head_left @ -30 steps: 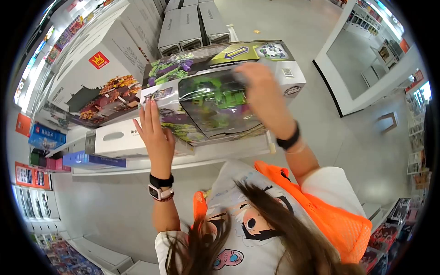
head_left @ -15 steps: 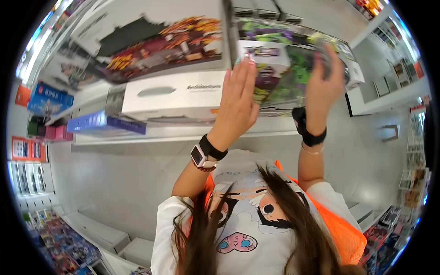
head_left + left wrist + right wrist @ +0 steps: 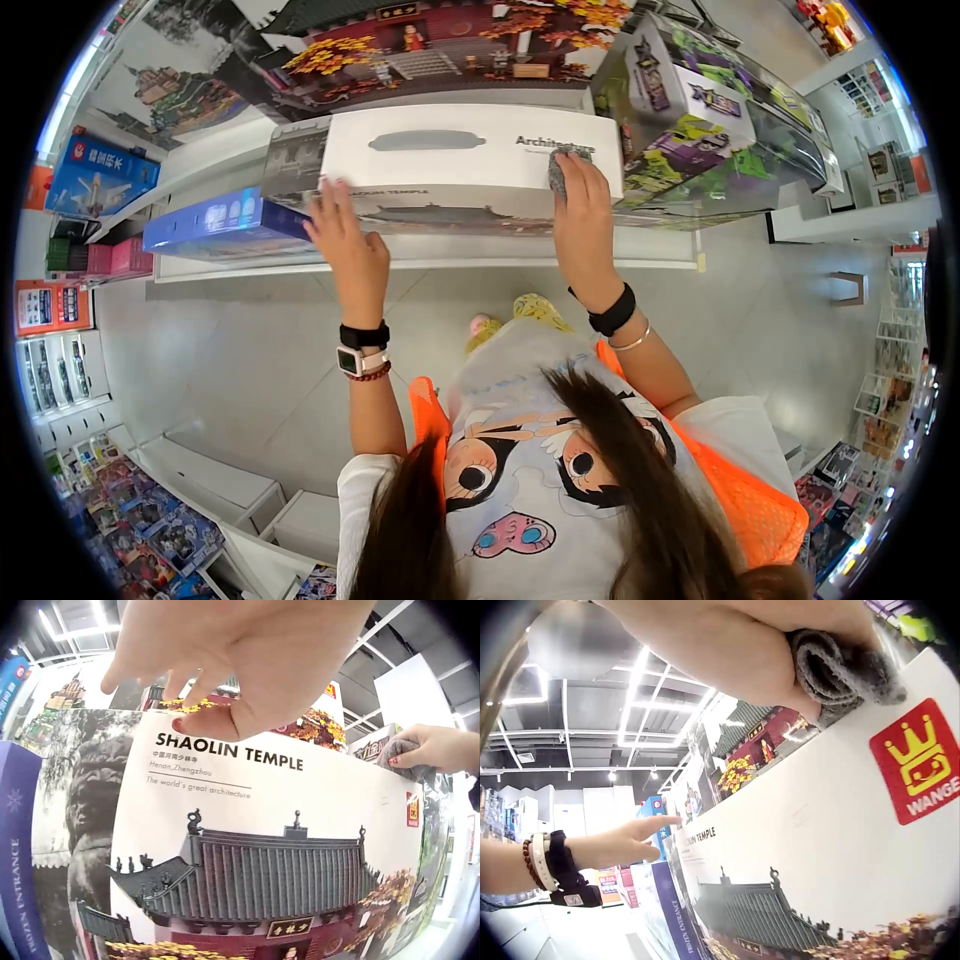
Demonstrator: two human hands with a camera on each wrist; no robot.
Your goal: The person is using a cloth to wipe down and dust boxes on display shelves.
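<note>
A white "Shaolin Temple" building-set box [image 3: 337, 799] stands on the shelf in front of me, its grey handle patch on the top face. My right hand [image 3: 584, 238] holds a folded grey cloth [image 3: 831, 671] against the right end of that top, beside the "Architecture" lettering. The left wrist view shows the fingers and thumb pinching the cloth. Near the left end of the box, my left hand [image 3: 350, 252] reaches over the front top edge, fingers spread and holding nothing.
A box with a green and purple toy [image 3: 690, 165] stands to the right. At the left is a purple-blue box [image 3: 225, 228], with a blue box [image 3: 98, 178] beyond it. Behind rises a large box with a temple picture [image 3: 450, 55]. The white shelf edge [image 3: 480, 256] runs below.
Both hands have left the green toy box and moved left to the white temple box. The cloth has travelled with my right hand, and the head view has turned left.
</note>
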